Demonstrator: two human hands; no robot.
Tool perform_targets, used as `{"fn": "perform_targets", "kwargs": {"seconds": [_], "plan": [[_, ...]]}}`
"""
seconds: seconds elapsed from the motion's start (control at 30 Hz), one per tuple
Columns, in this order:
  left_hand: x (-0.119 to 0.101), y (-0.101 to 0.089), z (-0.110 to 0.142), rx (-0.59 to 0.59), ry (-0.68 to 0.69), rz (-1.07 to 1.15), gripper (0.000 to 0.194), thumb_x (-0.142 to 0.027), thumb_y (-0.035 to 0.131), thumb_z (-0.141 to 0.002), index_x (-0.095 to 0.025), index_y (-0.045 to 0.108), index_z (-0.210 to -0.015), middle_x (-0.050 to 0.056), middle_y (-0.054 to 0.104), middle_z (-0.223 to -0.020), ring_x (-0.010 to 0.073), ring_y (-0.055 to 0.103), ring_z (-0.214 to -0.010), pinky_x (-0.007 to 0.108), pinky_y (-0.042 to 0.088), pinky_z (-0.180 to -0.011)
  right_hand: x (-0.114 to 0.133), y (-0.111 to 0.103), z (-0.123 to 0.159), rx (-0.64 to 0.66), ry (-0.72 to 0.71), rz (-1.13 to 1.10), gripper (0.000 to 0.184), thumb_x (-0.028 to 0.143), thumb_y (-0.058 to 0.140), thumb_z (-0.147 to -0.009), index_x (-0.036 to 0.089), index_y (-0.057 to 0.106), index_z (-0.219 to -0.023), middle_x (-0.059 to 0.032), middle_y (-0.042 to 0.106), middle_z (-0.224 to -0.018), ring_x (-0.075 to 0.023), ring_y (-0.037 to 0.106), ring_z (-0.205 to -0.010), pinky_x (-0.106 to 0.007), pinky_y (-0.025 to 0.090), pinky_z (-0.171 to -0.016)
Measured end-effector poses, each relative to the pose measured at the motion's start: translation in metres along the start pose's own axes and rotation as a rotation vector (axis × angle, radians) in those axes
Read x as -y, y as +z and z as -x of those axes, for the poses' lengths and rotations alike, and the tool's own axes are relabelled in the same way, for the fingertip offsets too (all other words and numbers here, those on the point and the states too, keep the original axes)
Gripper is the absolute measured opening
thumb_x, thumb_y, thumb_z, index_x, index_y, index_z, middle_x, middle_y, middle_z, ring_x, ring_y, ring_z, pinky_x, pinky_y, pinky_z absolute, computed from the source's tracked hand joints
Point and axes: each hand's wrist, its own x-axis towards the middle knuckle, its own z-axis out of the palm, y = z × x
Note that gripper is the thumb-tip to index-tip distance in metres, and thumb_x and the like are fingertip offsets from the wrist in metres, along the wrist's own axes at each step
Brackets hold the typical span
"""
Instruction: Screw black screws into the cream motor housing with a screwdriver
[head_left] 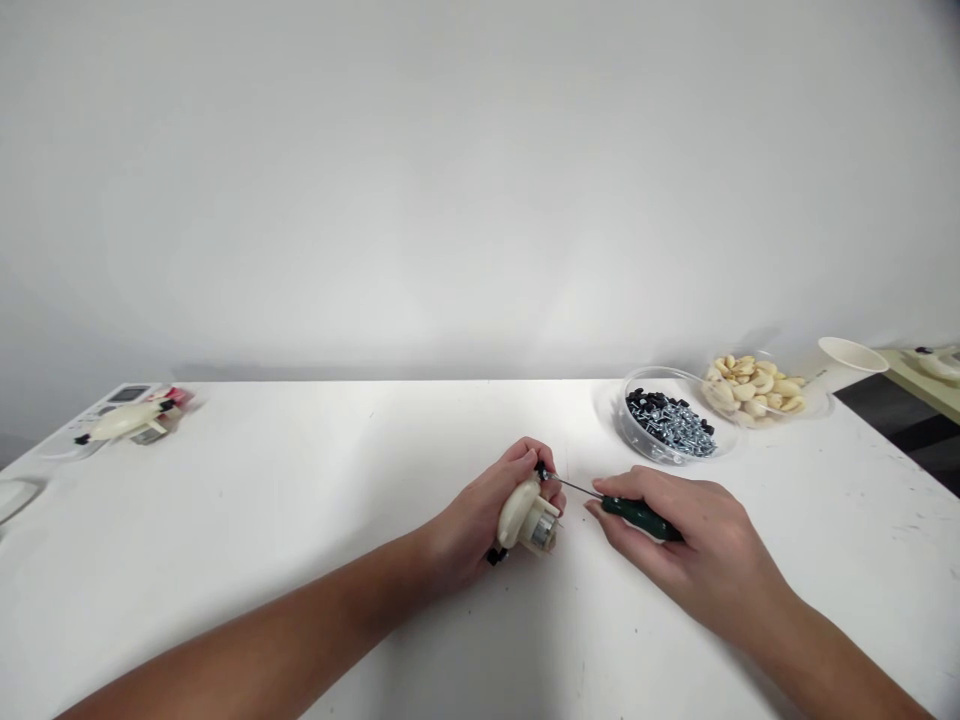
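My left hand (480,520) is shut around a cream plastic housing (519,512), which has a metal cylinder, possibly a small motor, at its near end (543,532). A small black piece (496,556) sticks out below the housing, and another shows at its top by my fingers. My right hand (697,530) grips a green-handled screwdriver (637,517). Its thin steel shaft (574,486) reaches left, with the tip at the top of the housing, next to the black piece there. The exact contact is too small to tell.
A clear bowl of black-headed screws (667,425) and a clear bowl of cream curved pieces (754,390) stand at the back right of the white table (300,470). A white cup (853,353) stands beyond them. A similar cream assembly (127,420) lies far left.
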Motion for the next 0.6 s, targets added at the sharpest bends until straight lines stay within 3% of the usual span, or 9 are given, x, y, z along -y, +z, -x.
{"fn": "perform_targets", "kwargs": {"seconds": [0.43,0.6], "plan": [[-0.0054,0.0059,0.0011,-0.034,-0.027,-0.054,0.029,-0.048,0.046,-0.105,-0.021,0.051,-0.098,0.002,0.052,-0.082,0.0126,0.052,-0.069,0.021,0.046,-0.06,0.0007,-0.0002,-0.0019,0.012,-0.014,0.019,0.013,0.015,0.068,-0.097,0.023,0.068,-0.106,0.0033,0.075,-0.084,-0.0109,0.065,-0.064,-0.025,0.048,-0.06],[-0.0049,0.0068,0.001,-0.037,-0.01,-0.023,0.028,-0.048,0.052,-0.103,-0.022,0.05,-0.097,0.001,0.05,-0.082,0.013,0.051,-0.07,0.021,0.044,-0.06,0.0014,-0.0007,-0.0006,0.008,-0.013,0.028,0.012,0.015,0.067,-0.098,0.023,0.068,-0.106,0.0014,0.076,-0.087,-0.0125,0.069,-0.069,-0.025,0.048,-0.061]]}}
